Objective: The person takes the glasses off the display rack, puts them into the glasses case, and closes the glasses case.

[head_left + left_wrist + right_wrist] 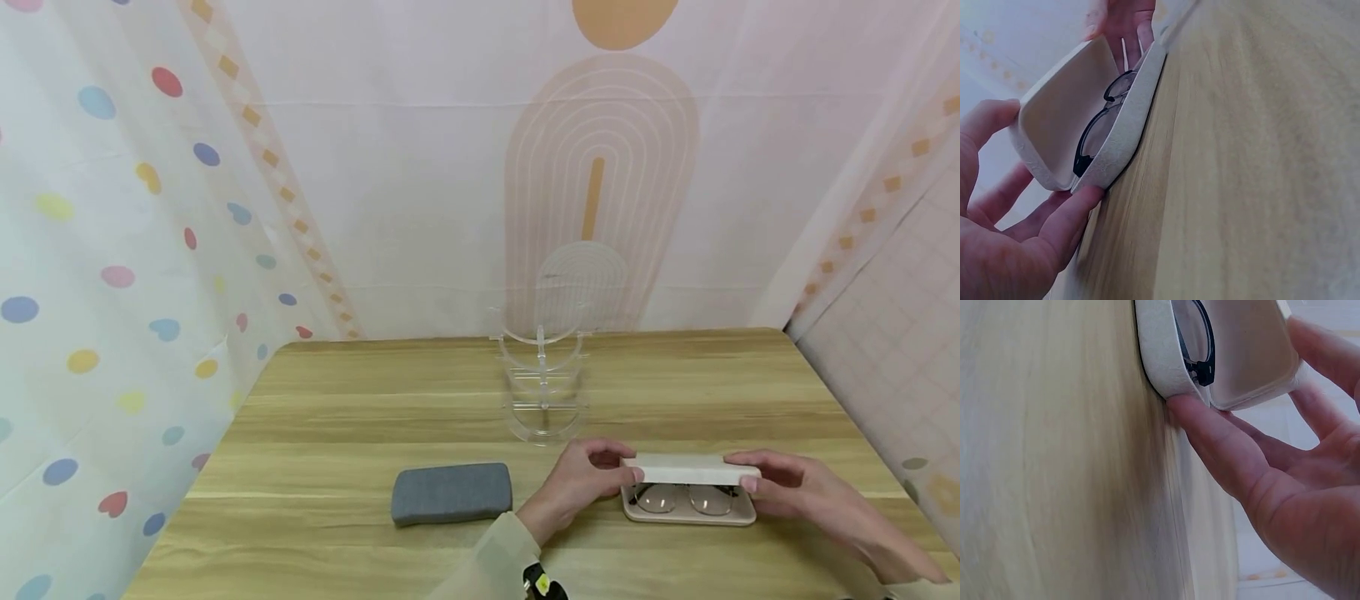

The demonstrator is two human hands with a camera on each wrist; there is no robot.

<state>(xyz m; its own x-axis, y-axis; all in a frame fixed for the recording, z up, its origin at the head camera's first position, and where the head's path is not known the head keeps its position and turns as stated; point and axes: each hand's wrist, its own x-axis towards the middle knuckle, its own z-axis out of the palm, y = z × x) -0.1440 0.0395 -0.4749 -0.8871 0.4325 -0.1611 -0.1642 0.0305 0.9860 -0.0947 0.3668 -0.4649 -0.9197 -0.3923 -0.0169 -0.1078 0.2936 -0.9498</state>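
A cream glasses case [690, 522] rests on the wooden table with its lid [692, 469] partly raised. Inside lies a pair of dark-framed eyeglasses [711, 502], lenses facing the front. My left hand [581, 483] holds the case's left end, thumb and fingers at the lid and base. At the opposite end, my right hand [798, 487] grips the lid and base the same way. In the left wrist view, the case base [1127, 125] sits against the tabletop and the spectacles' black rim [1092, 128] shows between the two halves.
A grey-blue glasses case [452, 493] lies closed to the left of my left hand. Behind the cream case stands a clear plastic tiered display rack [542, 392]. Patterned curtains [420, 183] hang along the table's back and sides.
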